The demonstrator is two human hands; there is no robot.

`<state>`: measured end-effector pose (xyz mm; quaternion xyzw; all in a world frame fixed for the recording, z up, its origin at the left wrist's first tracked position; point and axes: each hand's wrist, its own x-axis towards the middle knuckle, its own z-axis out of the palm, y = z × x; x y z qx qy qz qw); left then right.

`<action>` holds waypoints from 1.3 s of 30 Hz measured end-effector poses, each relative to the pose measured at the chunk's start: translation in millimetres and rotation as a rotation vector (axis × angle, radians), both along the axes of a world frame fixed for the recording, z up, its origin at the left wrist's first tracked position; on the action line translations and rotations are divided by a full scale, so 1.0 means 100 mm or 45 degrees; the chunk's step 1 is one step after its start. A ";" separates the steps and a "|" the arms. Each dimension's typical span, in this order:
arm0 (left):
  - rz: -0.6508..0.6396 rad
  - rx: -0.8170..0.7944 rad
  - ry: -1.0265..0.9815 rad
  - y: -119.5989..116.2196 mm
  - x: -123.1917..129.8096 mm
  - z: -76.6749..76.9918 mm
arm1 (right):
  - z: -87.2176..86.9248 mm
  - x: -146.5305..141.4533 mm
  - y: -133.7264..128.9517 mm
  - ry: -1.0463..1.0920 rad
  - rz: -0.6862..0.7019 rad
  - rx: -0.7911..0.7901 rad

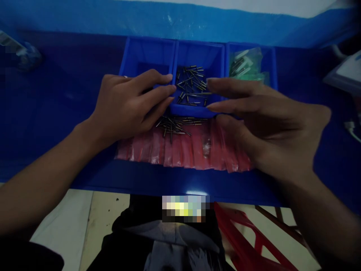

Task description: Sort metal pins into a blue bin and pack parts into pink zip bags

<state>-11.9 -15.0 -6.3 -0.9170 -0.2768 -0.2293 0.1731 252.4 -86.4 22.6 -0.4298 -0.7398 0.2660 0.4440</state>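
Along the blue counter (56, 94), three blue bins (172, 56) sit side by side near the back edge, and the person's two hands are close around the middle one. That middle bin (197, 52) holds a loose scatter of thin metal pins (191, 84), lying in a shallow layer that seems to keep them easy to see and reach. A smaller heap of the same pins (172, 126) rests just in front of the bin, on a long row of red plastic bags (180, 152) laid overlapping along the counter, apparently so that each stays close at hand. The left hand (126, 107), wearing a ring (125, 76), is relaxed with its fingers lightly together, their tips reaching over the left side of the middle bin. The right hand (270, 130) is spread wide, its fingers pointing toward the bin's right side and its thumb above the bags. Neither hand shows a pinch, and no pin can be seen held in either. The left bin (146, 52) stands just beyond the left hand, while the right bin (272, 64) holds a green-tinted bag (245, 66) of pale pieces. Below the counter's front edge, a red plastic seat (248, 233) and dark clothing (169, 248) show.
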 end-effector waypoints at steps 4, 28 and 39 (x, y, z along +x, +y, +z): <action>0.030 -0.001 0.010 -0.01 -0.01 0.00 | -0.04 0.08 0.02 -0.179 0.126 0.241; -0.002 0.031 -0.036 0.02 0.00 -0.02 | -0.20 0.10 0.09 -1.132 0.419 0.633; -0.012 0.088 -0.040 0.01 0.02 -0.01 | -0.09 0.03 -0.02 -0.308 0.034 0.188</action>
